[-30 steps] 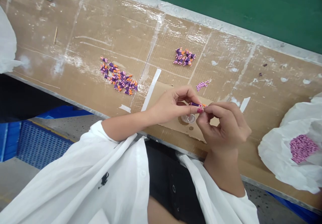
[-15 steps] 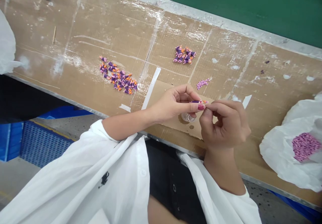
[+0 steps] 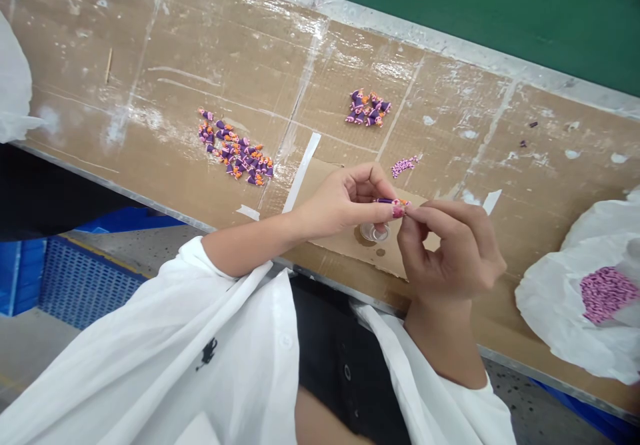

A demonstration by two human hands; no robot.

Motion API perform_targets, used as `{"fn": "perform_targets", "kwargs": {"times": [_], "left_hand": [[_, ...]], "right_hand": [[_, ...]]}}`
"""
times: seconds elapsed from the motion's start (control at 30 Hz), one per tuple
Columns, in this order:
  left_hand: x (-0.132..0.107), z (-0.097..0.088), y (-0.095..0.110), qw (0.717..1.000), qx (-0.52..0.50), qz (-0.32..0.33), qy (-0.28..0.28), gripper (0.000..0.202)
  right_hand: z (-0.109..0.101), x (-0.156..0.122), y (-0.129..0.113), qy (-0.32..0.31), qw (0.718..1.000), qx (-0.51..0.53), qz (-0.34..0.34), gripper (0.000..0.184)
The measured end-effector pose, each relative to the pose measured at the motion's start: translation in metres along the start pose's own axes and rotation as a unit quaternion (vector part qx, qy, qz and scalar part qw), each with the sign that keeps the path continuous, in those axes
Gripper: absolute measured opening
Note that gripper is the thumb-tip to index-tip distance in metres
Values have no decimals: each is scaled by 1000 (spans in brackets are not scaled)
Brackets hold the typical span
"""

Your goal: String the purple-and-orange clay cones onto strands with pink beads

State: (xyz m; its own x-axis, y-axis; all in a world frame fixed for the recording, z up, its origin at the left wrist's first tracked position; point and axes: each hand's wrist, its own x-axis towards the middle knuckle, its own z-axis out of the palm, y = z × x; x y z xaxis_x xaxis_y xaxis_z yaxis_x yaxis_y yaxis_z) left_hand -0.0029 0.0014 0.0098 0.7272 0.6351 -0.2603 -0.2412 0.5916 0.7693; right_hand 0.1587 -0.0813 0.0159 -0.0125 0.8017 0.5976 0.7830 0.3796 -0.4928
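Observation:
Between the thumb and fingers of my left hand [image 3: 345, 202] is a small purple, pink and orange figurine [image 3: 387, 200], its orange end toward the right. My right hand [image 3: 450, 248] is closed in a pinch, thumb and index tip touching the figurine's orange end; whatever is between those fingertips is too small to make out. Under my left fingers a small clear cup [image 3: 374, 233] stands on a piece of cardboard [image 3: 345, 248]. Just beyond the hands lies a little heap of pink pieces [image 3: 403, 166].
Similar figurines lie in a large group [image 3: 240, 155] at left and a smaller cluster [image 3: 367, 108] farther back. A white plastic bag [image 3: 545, 305] at right holds many pink pieces [image 3: 607, 292]. A thin wooden stick [image 3: 109, 65] rests at far left. Blue crates [image 3: 90, 282] stand below the table.
My right hand has shifted slightly right and its fingers have turned a little at the figurine. My left hand keeps its hold, almost still.

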Motion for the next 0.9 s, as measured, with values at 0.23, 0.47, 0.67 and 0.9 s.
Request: {"fn": "perform_targets", "kwargs": {"times": [0.23, 0.47, 0.67, 0.9], "left_hand": [[0, 0, -3, 999, -26, 23, -20, 50], [-2, 1, -3, 999, -2, 49, -15, 48], [-4, 4, -2, 1000, 7, 29, -4, 52], [-8, 9, 1, 1000, 20, -8, 12, 54]], "right_hand": [[5, -1, -8, 43, 991, 93, 86, 26], [4, 1, -7, 37, 986, 127, 106, 18], [5, 0, -4, 39, 989, 113, 82, 18], [3, 4, -4, 21, 989, 127, 77, 21]]}}
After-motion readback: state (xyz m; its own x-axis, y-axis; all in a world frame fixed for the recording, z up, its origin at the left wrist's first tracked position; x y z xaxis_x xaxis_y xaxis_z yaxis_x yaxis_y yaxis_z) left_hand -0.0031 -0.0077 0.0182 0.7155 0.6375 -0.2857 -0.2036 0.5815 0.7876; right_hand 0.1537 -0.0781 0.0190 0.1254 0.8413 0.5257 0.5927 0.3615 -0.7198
